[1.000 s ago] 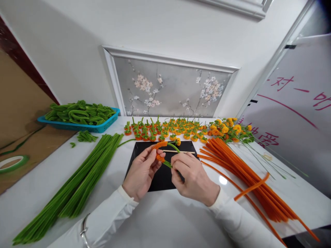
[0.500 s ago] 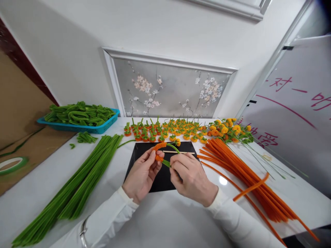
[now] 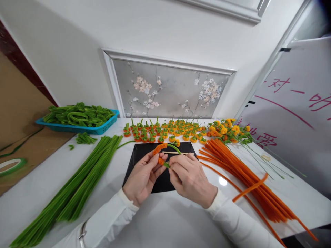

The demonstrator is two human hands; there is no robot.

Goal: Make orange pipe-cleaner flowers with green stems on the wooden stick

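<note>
My left hand (image 3: 144, 174) pinches a coiled orange pipe cleaner (image 3: 160, 148) that bends in a curve above the thumb and fingers. A green pipe cleaner (image 3: 174, 148) runs from the coil's upper end over to my right hand (image 3: 190, 177), whose fingers are closed on it. Another bit of green shows low between the two hands, by the coil's lower end. Both hands are over a black mat (image 3: 162, 187). A thin wooden stick (image 3: 178, 153) lies on the mat behind them.
Green pipe cleaners (image 3: 72, 186) lie at left, orange ones (image 3: 248, 179) at right. Small orange and yellow flower heads (image 3: 168, 131) stand in rows behind the mat, beside stemmed flowers (image 3: 227, 130). A blue basket (image 3: 100, 129) holds green loops. Green tape (image 3: 22, 164) lies far left.
My hands have come slightly closer together. The lower end of the orange coil has shifted a little to the right, towards my right fingers, and less green shows between them.
</note>
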